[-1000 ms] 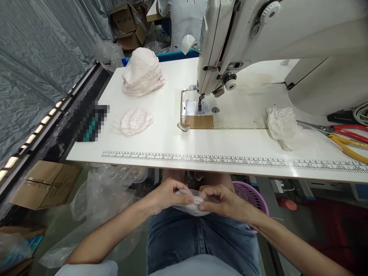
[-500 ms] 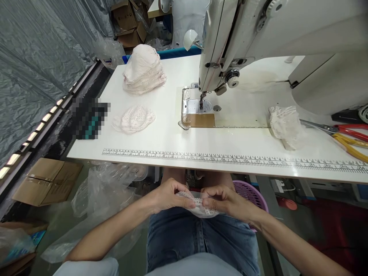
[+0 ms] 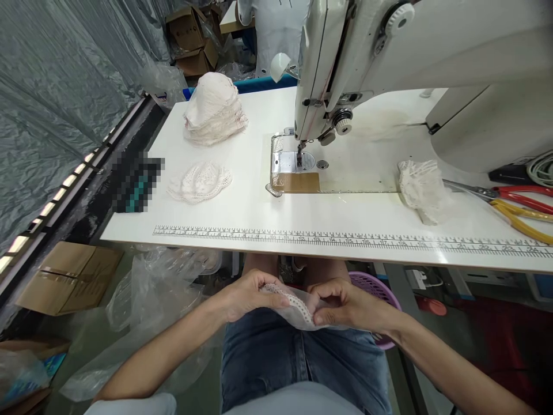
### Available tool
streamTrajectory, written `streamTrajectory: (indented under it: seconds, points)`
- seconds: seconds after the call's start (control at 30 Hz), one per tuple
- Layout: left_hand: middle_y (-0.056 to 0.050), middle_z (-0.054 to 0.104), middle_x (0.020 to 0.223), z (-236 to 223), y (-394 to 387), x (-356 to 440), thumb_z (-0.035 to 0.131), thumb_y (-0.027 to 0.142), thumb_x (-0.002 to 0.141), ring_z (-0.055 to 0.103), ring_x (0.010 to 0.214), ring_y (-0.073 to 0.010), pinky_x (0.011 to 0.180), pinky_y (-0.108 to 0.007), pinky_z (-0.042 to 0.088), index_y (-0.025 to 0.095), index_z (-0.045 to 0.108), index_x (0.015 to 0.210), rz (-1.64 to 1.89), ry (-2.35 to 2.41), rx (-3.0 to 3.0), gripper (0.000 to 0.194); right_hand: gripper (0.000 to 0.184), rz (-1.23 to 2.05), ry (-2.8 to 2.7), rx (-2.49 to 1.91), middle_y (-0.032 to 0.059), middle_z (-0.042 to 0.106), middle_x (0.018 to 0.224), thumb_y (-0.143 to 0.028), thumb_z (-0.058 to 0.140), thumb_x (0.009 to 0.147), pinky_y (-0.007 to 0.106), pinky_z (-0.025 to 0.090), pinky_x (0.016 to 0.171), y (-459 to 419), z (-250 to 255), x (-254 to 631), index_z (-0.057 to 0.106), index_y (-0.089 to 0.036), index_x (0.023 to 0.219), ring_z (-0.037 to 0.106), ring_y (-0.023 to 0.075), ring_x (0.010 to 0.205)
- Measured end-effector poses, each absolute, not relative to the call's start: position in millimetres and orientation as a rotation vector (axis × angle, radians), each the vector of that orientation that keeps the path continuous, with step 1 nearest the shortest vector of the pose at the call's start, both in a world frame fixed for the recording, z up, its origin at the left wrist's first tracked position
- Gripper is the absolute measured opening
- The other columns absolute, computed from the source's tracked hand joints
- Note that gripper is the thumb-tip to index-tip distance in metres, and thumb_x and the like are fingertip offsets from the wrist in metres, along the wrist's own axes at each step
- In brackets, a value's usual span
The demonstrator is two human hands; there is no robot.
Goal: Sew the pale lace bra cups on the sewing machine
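Over my lap, just below the table edge, a sheer white fabric piece with lace trim (image 3: pixel 298 308) is stretched between my hands. My left hand (image 3: pixel 257 295) pinches its left end between thumb and fingers. At the right end, my right hand (image 3: pixel 339 302) grips the same piece, thumb toward the lace edge. The lace band runs diagonally from one hand to the other, and part of the fabric is hidden behind my fingers. On the table, a similar white lace piece (image 3: pixel 201 182) lies flat, and a stack of pale cup-shaped fabric pieces (image 3: pixel 215 109) sits behind it.
A sewing machine (image 3: pixel 322 75) stands over the white table (image 3: pixel 242 213), which has a printed ruler along its front. To the right are a crumpled white cloth (image 3: pixel 421 190) and scissors (image 3: pixel 518 202). A purple basket (image 3: pixel 375 288) is beside my right leg; plastic bags (image 3: pixel 159 300) lie left.
My right hand has shifted slightly right and down, and the fabric between my hands is more spread, with more of the lace band showing. Both hands keep their hold.
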State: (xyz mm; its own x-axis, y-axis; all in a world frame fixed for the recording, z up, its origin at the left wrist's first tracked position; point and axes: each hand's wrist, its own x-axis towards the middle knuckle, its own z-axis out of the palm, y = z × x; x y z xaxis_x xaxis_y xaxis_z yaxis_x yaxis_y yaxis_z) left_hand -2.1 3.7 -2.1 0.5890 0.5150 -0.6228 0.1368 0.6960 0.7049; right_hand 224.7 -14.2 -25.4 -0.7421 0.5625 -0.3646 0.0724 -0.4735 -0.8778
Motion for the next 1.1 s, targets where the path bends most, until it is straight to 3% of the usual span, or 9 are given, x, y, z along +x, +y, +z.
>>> streamTrajectory:
  seconds: [0.23,0.33,0.43,0.63,0.9,1.1]
  points:
    - [-0.002,0.065,0.062,8,6,2,0.083,0.032,0.051,0.057,0.058,-0.0109,0.059,-0.021,0.045,0.01,0.068,0.066,0.183,0.882,0.719,0.03,0.035,2.249,-1.523,-0.738,0.0044,0.061,0.071,-0.047,0.062,0.078,0.025,0.045,0.059,-21,-26,249,0.069,-0.013,0.079,0.057,0.0137,0.064]
    - [-0.002,0.066,0.063,12,8,10,0.084,0.03,0.048,0.058,0.058,-0.0115,0.059,-0.022,0.046,0.01,0.068,0.065,0.149,0.807,0.713,0.031,0.033,1.825,-1.67,-0.825,0.0049,0.061,0.078,-0.041,0.053,0.087,0.025,0.045,0.06,-25,-24,241,0.062,-0.017,0.107,0.056,0.0133,0.066]
    - [-0.002,0.066,0.064,13,13,16,0.084,0.03,0.049,0.059,0.059,-0.0112,0.061,-0.023,0.047,0.01,0.068,0.067,0.141,0.8,0.687,0.031,0.035,1.21,-1.976,-0.86,0.0058,0.053,0.097,-0.026,0.046,0.091,0.028,0.045,0.072,-25,-22,227,0.046,-0.026,0.127,0.052,0.0148,0.085]
    - [-0.001,0.064,0.061,15,25,13,0.083,0.026,0.052,0.058,0.058,-0.0099,0.06,-0.021,0.046,0.011,0.069,0.067,0.063,0.856,0.725,0.025,0.036,0.78,-2.221,-0.704,0.003,0.045,0.097,-0.011,0.045,0.087,0.023,0.039,0.062,-23,-17,224,0.05,-0.029,0.118,0.048,0.0129,0.081]
    - [0.001,0.064,0.06,22,34,18,0.082,0.025,0.052,0.057,0.056,-0.0081,0.058,-0.019,0.046,0.012,0.069,0.064,0.014,0.859,0.759,0.022,0.021,0.383,-2.302,-0.6,-0.0006,0.053,0.075,-0.009,0.05,0.086,0.024,0.035,0.056,-9,4,221,0.06,-0.025,0.096,0.046,0.0093,0.061]
    - [0.0,0.064,0.062,50,55,13,0.081,0.031,0.054,0.058,0.059,-0.0107,0.06,-0.022,0.047,0.012,0.068,0.07,0.03,0.908,0.931,0.028,0.022,0.284,-2.36,-0.552,0.0018,0.057,0.074,-0.007,0.049,0.085,0.026,0.036,0.055,3,22,228,0.056,-0.02,0.101,0.048,0.0107,0.06]
